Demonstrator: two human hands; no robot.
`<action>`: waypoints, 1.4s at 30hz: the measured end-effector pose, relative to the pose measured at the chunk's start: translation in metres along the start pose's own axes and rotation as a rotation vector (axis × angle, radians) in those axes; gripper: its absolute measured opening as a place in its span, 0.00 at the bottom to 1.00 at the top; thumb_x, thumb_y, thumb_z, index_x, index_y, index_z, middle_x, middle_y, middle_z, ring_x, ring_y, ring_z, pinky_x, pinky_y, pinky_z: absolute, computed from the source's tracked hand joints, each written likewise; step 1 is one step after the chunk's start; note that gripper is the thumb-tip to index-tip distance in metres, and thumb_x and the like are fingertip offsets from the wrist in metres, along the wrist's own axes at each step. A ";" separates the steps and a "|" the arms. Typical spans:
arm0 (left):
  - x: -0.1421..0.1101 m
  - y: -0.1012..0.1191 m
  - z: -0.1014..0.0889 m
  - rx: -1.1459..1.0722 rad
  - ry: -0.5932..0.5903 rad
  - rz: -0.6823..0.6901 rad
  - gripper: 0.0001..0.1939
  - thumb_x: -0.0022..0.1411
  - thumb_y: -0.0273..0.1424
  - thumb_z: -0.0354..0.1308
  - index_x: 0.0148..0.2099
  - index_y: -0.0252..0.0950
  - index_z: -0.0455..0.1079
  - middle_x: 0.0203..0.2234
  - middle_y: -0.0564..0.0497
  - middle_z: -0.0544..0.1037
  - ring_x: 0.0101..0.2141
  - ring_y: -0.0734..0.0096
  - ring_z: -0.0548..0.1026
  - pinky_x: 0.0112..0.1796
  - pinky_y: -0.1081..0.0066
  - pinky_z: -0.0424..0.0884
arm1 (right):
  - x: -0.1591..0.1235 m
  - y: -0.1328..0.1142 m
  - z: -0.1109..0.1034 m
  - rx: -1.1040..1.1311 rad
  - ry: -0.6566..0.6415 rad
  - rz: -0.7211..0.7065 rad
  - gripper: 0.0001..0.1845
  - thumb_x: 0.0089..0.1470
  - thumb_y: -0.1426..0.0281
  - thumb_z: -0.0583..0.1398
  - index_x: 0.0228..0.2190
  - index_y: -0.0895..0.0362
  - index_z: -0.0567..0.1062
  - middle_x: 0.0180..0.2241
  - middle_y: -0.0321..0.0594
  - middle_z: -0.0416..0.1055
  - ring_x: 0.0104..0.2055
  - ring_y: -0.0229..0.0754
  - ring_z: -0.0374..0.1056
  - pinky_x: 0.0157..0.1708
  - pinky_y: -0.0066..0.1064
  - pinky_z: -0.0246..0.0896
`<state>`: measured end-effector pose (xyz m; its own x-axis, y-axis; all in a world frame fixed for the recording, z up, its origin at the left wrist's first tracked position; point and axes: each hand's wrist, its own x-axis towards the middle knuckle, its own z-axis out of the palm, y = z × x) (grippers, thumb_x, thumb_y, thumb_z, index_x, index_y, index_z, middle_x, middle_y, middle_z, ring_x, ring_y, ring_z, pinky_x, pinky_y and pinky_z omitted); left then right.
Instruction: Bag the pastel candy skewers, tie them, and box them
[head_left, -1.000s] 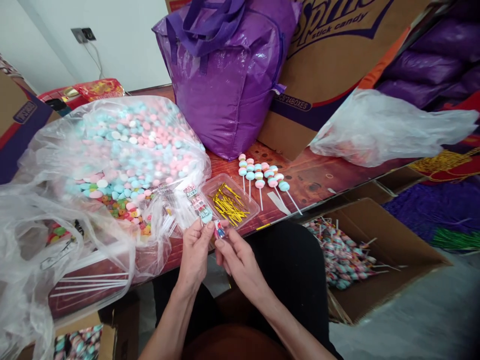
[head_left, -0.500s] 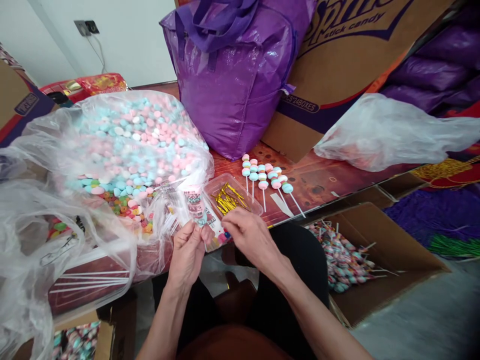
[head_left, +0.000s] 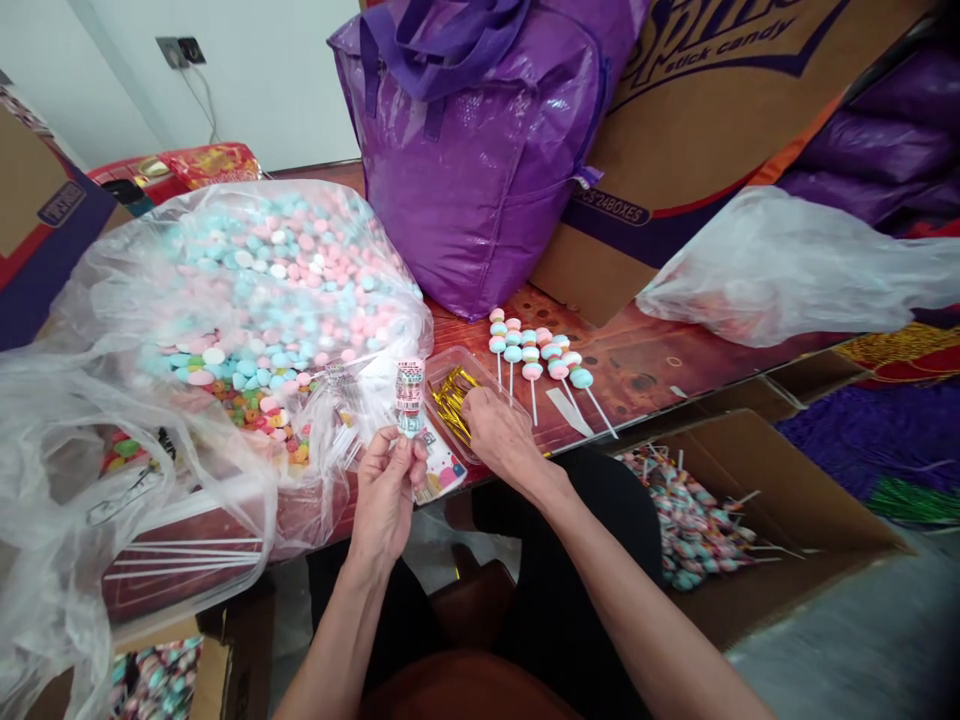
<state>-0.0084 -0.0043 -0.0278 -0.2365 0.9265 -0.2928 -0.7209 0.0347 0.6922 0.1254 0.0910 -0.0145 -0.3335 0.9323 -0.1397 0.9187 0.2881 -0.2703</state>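
My left hand is closed in a pinch round the lower end of a small clear candy wrapper with a pink printed label, held upright. Coloured candy shows inside, just above my fingers. Over a clear plastic tray, my right hand dips in with its fingers curled down on the gold twist ties; its fingertips are partly hidden. Beside the tray, to the right, several candy skewers of pink, blue and white sweets on white sticks lie in a row.
A big clear bag of pastel candies fills the table's left. Behind stand a purple bag and a cardboard carton. White sticks lie front left. At lower right, an open box contains wrapped candy skewers.
My right hand has moved away from my left hand and down into the tray of gold twist ties. My left hand has turned, and the wrapper's label now faces me more fully.
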 end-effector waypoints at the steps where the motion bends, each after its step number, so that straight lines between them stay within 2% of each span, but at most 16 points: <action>1: 0.001 -0.001 0.001 -0.005 0.007 -0.010 0.19 0.50 0.33 0.72 0.38 0.38 0.65 0.25 0.55 0.73 0.21 0.83 0.62 0.23 0.80 0.56 | 0.000 0.002 0.001 0.021 0.021 -0.005 0.13 0.60 0.80 0.50 0.42 0.62 0.71 0.43 0.52 0.75 0.44 0.49 0.72 0.39 0.34 0.61; 4: 0.002 -0.004 0.004 -0.003 0.018 -0.015 0.19 0.50 0.34 0.72 0.35 0.37 0.64 0.24 0.55 0.72 0.19 0.85 0.57 0.21 0.81 0.51 | 0.000 0.008 0.007 0.275 0.190 -0.036 0.09 0.62 0.75 0.50 0.39 0.59 0.69 0.38 0.47 0.74 0.41 0.46 0.71 0.40 0.34 0.62; 6: 0.002 -0.008 0.008 0.026 0.032 0.010 0.18 0.51 0.34 0.70 0.34 0.36 0.63 0.24 0.56 0.71 0.19 0.86 0.55 0.21 0.81 0.49 | -0.001 0.010 0.011 0.633 0.320 -0.054 0.05 0.61 0.70 0.52 0.35 0.56 0.67 0.31 0.40 0.72 0.33 0.42 0.70 0.35 0.32 0.63; 8: 0.003 -0.012 0.011 0.072 0.065 0.048 0.16 0.54 0.35 0.68 0.36 0.37 0.63 0.23 0.57 0.71 0.18 0.85 0.55 0.21 0.80 0.49 | -0.004 0.008 0.012 1.018 0.394 -0.044 0.05 0.58 0.66 0.57 0.35 0.54 0.66 0.27 0.33 0.69 0.26 0.38 0.68 0.28 0.29 0.62; 11: 0.004 -0.017 0.015 0.129 0.101 0.100 0.13 0.58 0.34 0.63 0.40 0.40 0.62 0.23 0.59 0.71 0.19 0.83 0.57 0.21 0.80 0.52 | -0.015 -0.004 0.009 1.455 0.395 0.007 0.14 0.51 0.65 0.64 0.39 0.54 0.69 0.27 0.31 0.71 0.24 0.35 0.69 0.25 0.26 0.63; 14: 0.004 -0.020 0.019 0.104 0.076 0.087 0.13 0.58 0.33 0.64 0.39 0.41 0.61 0.22 0.60 0.69 0.19 0.83 0.58 0.23 0.80 0.54 | -0.032 -0.020 0.010 1.682 0.324 0.107 0.14 0.46 0.66 0.68 0.36 0.55 0.74 0.26 0.33 0.73 0.24 0.36 0.70 0.24 0.26 0.63; 17: 0.002 -0.021 0.023 0.030 0.015 0.049 0.14 0.56 0.30 0.65 0.38 0.41 0.62 0.21 0.60 0.68 0.20 0.82 0.60 0.24 0.80 0.56 | -0.047 -0.030 0.020 1.669 0.366 0.168 0.09 0.46 0.67 0.69 0.30 0.56 0.75 0.23 0.33 0.73 0.23 0.35 0.68 0.23 0.26 0.62; 22: -0.003 -0.021 0.026 0.005 -0.075 0.036 0.13 0.56 0.30 0.67 0.40 0.40 0.65 0.27 0.56 0.72 0.26 0.79 0.67 0.28 0.77 0.62 | -0.059 -0.028 0.027 1.395 0.469 0.102 0.04 0.52 0.68 0.65 0.29 0.55 0.78 0.27 0.36 0.76 0.28 0.39 0.70 0.30 0.30 0.67; 26: -0.006 -0.023 0.026 0.114 -0.095 0.126 0.10 0.59 0.34 0.66 0.38 0.38 0.67 0.28 0.56 0.71 0.25 0.80 0.64 0.27 0.78 0.60 | -0.060 -0.020 0.024 1.253 0.432 0.035 0.05 0.56 0.68 0.62 0.30 0.55 0.77 0.28 0.36 0.75 0.30 0.40 0.70 0.32 0.30 0.66; 29: -0.006 -0.023 0.027 0.168 -0.091 0.157 0.12 0.61 0.37 0.65 0.34 0.37 0.66 0.24 0.57 0.69 0.22 0.82 0.59 0.25 0.78 0.57 | -0.062 -0.017 0.027 1.169 0.415 -0.010 0.07 0.59 0.67 0.60 0.30 0.55 0.74 0.29 0.37 0.73 0.31 0.39 0.69 0.32 0.30 0.65; 36: -0.009 -0.021 0.027 0.167 -0.076 0.094 0.15 0.60 0.39 0.66 0.34 0.36 0.65 0.23 0.57 0.68 0.21 0.83 0.58 0.25 0.79 0.56 | -0.061 -0.010 0.027 1.241 0.283 -0.094 0.09 0.59 0.65 0.59 0.29 0.56 0.70 0.26 0.34 0.68 0.26 0.36 0.64 0.26 0.26 0.60; 39: -0.009 -0.020 0.029 0.160 -0.072 0.085 0.15 0.59 0.38 0.66 0.33 0.35 0.65 0.23 0.57 0.68 0.22 0.83 0.58 0.24 0.79 0.56 | -0.060 -0.006 0.024 1.238 0.240 -0.119 0.09 0.59 0.65 0.59 0.29 0.56 0.70 0.26 0.34 0.68 0.26 0.36 0.64 0.27 0.27 0.60; 42: -0.009 -0.018 0.030 0.096 -0.079 0.007 0.16 0.57 0.36 0.68 0.32 0.34 0.64 0.22 0.56 0.68 0.20 0.85 0.56 0.22 0.81 0.53 | -0.061 -0.005 0.020 1.221 0.225 -0.123 0.09 0.60 0.66 0.58 0.29 0.56 0.70 0.27 0.34 0.67 0.28 0.36 0.63 0.28 0.27 0.59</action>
<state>0.0261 -0.0016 -0.0178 -0.1865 0.9535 -0.2368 -0.6531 0.0598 0.7549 0.1373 0.0285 -0.0242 -0.2490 0.9650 0.0823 0.0467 0.0968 -0.9942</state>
